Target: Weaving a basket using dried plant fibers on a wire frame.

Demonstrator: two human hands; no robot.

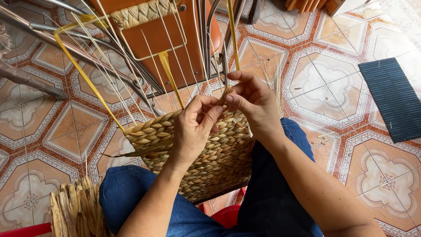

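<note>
Head view: a half-woven straw basket [206, 153] rests on the person's lap, under both hands.
Left hand [195, 127]: fingers curled, pressing the woven rim.
Right hand [252, 98]: just beside the left, pinching a fibre strand [233, 39] that runs up from the fingers.
Handling: the basket looks light and springy, the strand pliable and likely brittle; best held near the weave.
Beyond hands: thin upright stakes [109, 57], a yellow strap [87, 79].

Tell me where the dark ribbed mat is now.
In the head view the dark ribbed mat lies on the tiled floor at the right edge, well to the right of the right hand and the woven basket.
</note>
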